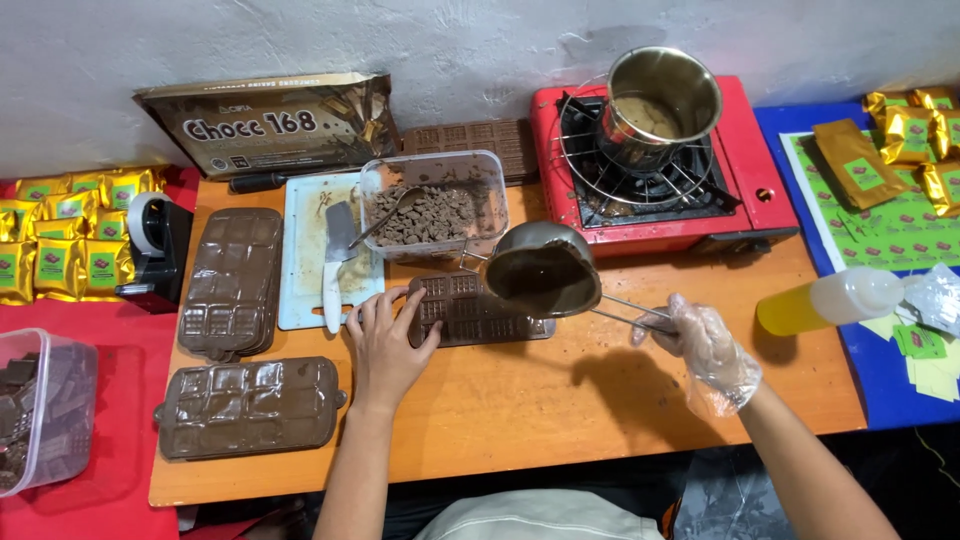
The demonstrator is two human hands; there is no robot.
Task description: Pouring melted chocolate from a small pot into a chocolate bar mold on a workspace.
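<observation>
A brown chocolate mould (480, 310) lies flat near the middle of the wooden table (600, 400), just in front of a clear tub of chocolate chunks (435, 205). The left hand (385, 345) rests on the mould's left end, fingers spread and pressing down on its edge. Above the mould's right half hangs a small metal pot (545, 268), tilted toward the mould, its inside coated with dark melted chocolate. The right hand (705, 345) — in a thin clear plastic glove — has its fingers closed around the pot's wire handle (630, 312).

A spoon (385, 215) leans in the tub. To the left of the tub sits a white cutting board (315, 255) with a white-handled knife (335, 265) on it. Further left are two more filled moulds — one stack (232, 282) beside the board, another (250, 405) near the table's front edge. Behind the tub lies a large chocolate bag (270, 122). A red portable gas stove (660, 170) stands at the back right, with a steel pot (660, 100) on its burner. A squeeze bottle of yellow liquid (825, 300) lies on its side at the right edge, and gold packets (65, 235) are piled at far left beside a black tape dispenser (155, 245).
</observation>
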